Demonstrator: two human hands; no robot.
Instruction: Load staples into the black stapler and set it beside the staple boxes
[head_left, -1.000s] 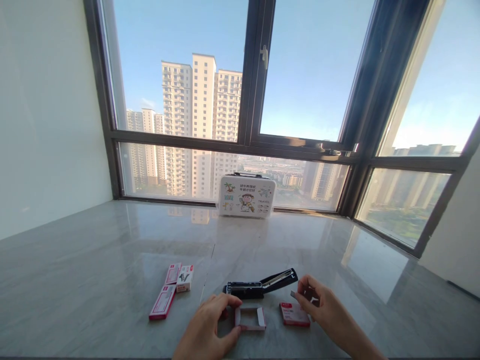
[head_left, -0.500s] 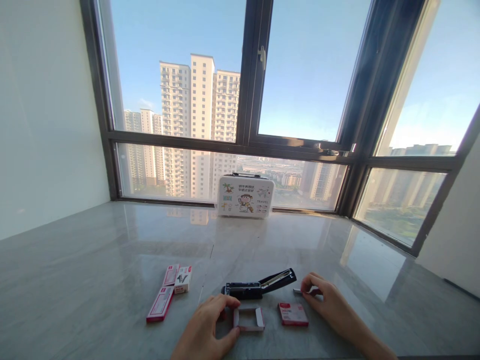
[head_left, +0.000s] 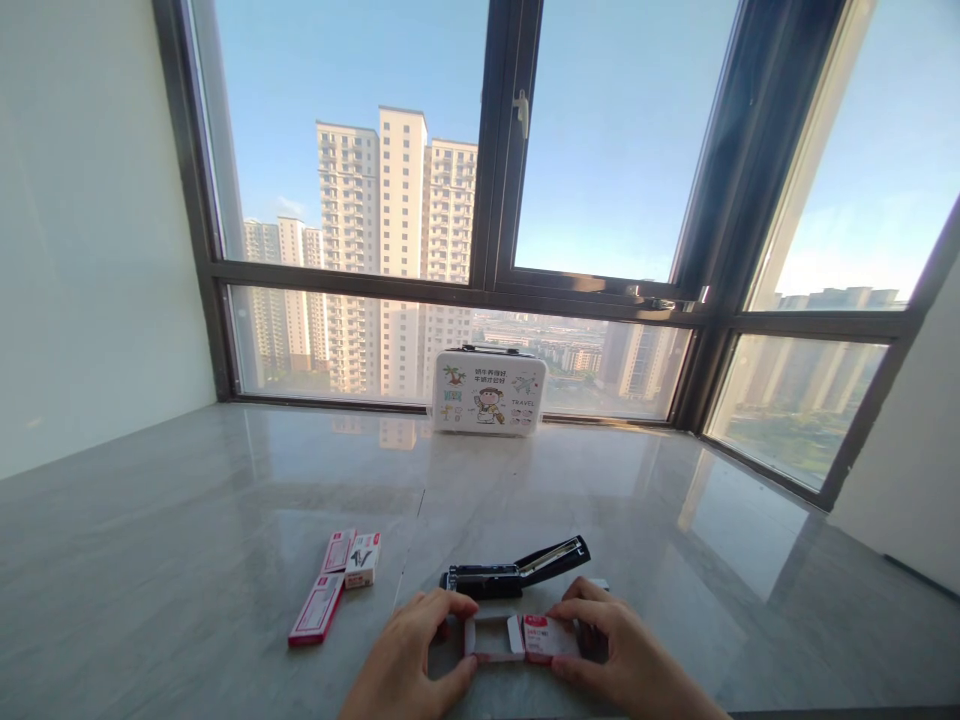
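Left grip (head_left: 420, 642) pinches the open box (head_left: 496, 657) at its left end; right grip (head_left: 616, 640) clasps the printed box (head_left: 545, 637) beside it.

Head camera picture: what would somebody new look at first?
Probably the tall pale buildings outside the window, left of centre. Next, the white cartoon case standing by the window, near the middle. Down front, the black stapler lies opened, just beyond a small open box.

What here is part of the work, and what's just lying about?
Apparently in use:
open tray, in the left hand
red-and-white box, in the right hand
opened black stapler
small grey strip

Seemingly lying about:
two pink-and-white boxes
small white box
white printed case
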